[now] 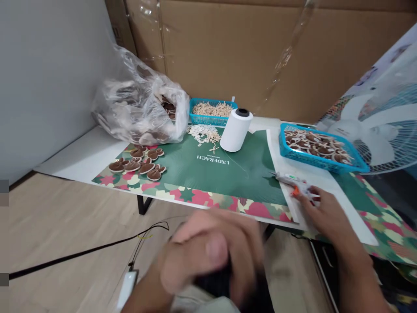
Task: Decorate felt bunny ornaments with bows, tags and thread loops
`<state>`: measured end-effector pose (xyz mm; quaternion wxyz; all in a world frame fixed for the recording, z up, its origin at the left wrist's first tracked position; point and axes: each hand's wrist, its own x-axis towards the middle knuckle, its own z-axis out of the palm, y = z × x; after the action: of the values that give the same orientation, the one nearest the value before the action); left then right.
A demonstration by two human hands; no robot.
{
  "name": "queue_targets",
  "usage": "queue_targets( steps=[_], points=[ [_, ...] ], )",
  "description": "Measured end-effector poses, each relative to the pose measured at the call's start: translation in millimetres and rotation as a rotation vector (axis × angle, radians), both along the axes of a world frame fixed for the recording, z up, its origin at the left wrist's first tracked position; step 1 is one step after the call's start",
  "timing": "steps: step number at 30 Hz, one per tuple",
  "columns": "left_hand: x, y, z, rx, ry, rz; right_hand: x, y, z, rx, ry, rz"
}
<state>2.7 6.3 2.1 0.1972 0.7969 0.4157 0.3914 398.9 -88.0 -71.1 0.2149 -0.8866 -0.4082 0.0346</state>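
Close to the camera, my left hand (211,252) is raised in front of the table edge, blurred, its fingers curled in. Whatever it may hold is hidden. At the right, my right hand (321,213) grips a glue gun (288,179) with a pale body and orange trigger, its nozzle pointing left over the green mat (208,176). Several brown rabbit-head-shaped fabric pieces (146,167) lie at the mat's left. A white thread cone (236,130) stands near the middle, beside small white pieces (202,132) and a cream bow (214,150).
A blue basket (192,113) of cream bows stands at the back. Another blue basket (325,163), full of brown pieces, is at the right near a fan (365,126). A plastic bag (140,104) bulges at the left. Cables (87,251) run below the table.
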Motion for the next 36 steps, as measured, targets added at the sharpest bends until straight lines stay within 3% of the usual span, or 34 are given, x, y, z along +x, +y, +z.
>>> queue_targets(
  steps=[2, 5, 8, 10, 13, 16, 20, 23, 25, 29, 32, 36],
  points=[
    [-2, 35, -14.4, -0.004, 0.078, -0.138, 10, 5, -2.4, -0.047, 0.108, -0.011],
    [-26, 86, -49.9, 0.217, 0.132, 0.168, 19, 10, 1.0, -0.039, 0.096, -0.049],
    [-47, 113, -84.1, 0.272, 0.247, 0.215, 19, 11, 12.3, -0.176, 0.124, -0.092],
    [-43, 114, -94.9, 0.305, 0.275, 0.213, 15, 10, 21.0, -0.303, 0.188, -0.053],
    [-6, 95, -94.2, 0.311, 0.237, 0.138, 11, 10, 29.8, -0.373, 0.177, -0.001],
    [46, 69, -87.5, 0.203, 0.178, -0.054, 20, 11, 32.4, -0.339, 0.243, 0.020],
    [90, 46, -80.9, 0.120, 0.086, -0.268, 37, 6, 31.1, -0.118, 0.702, 0.042],
    [95, 44, -78.8, 0.096, -0.023, -0.365, 33, -4, 28.9, 0.139, 0.988, -0.041],
    [91, 46, -80.7, 0.131, -0.058, -0.353, 18, -9, 27.7, 0.332, 1.067, -0.087],
    [85, 50, -90.1, 0.266, -0.001, -0.328, -25, -5, 25.9, 0.606, 1.310, 0.040],
    [84, 50, -93.6, 0.367, 0.126, -0.347, -50, 11, 23.7, 0.549, 1.434, 0.243],
    [85, 47, -91.0, 0.385, 0.256, -0.326, -58, 35, 17.3, 0.305, 1.193, 0.449]
  ],
)
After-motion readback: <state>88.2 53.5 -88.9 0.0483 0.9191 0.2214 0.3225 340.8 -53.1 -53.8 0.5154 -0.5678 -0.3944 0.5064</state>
